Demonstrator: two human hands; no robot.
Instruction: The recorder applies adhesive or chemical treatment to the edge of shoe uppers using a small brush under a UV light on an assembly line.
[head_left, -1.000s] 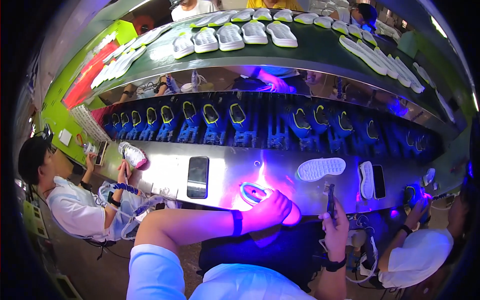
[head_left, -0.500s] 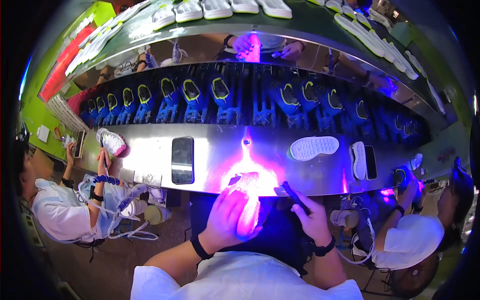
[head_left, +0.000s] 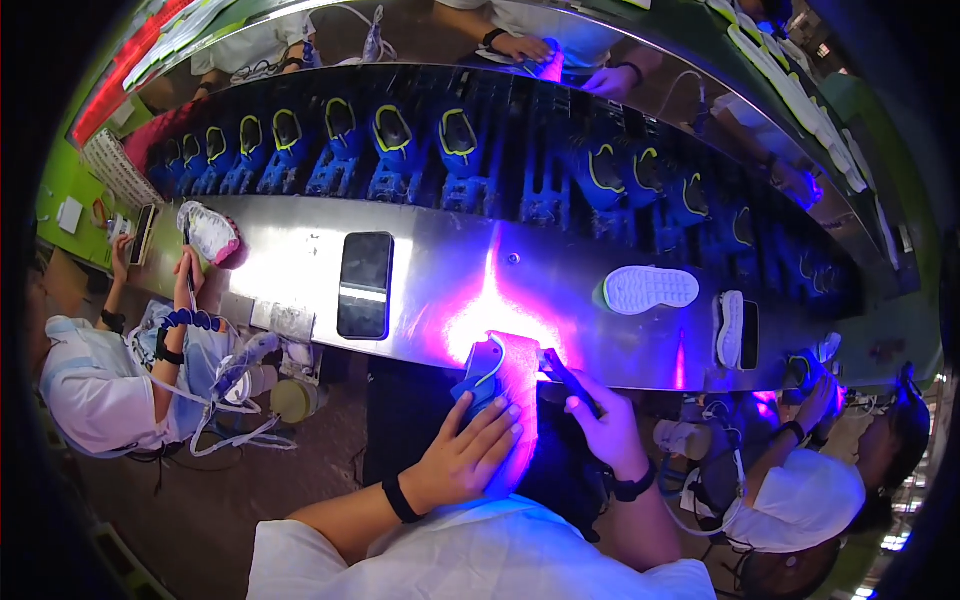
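Under bright pink-violet light at the bench's front edge, my left hand (head_left: 462, 452) is closed on a shoe upper (head_left: 520, 395). The upper's blue side faces left, and its glowing underside faces right. Those fingers lie across its middle, with the thumb hidden. My right hand (head_left: 606, 428) grips a slim dark-handled tool (head_left: 568, 378), possibly a brush. The tool's tip is beside the far right edge of the upper; whether they touch I cannot tell.
On the metal bench (head_left: 430, 270) are a phone (head_left: 366, 285), a white sole (head_left: 650, 289), another sole (head_left: 730, 330) and a second phone (head_left: 750, 336). Behind runs a rack of blue shoe uppers (head_left: 392, 138). Co-workers sit left (head_left: 110, 385) and right (head_left: 815, 485).
The upper has turned, so its blue side and underside now show. My right hand has brought the tool in close to its edge. The whole view has shifted slightly.
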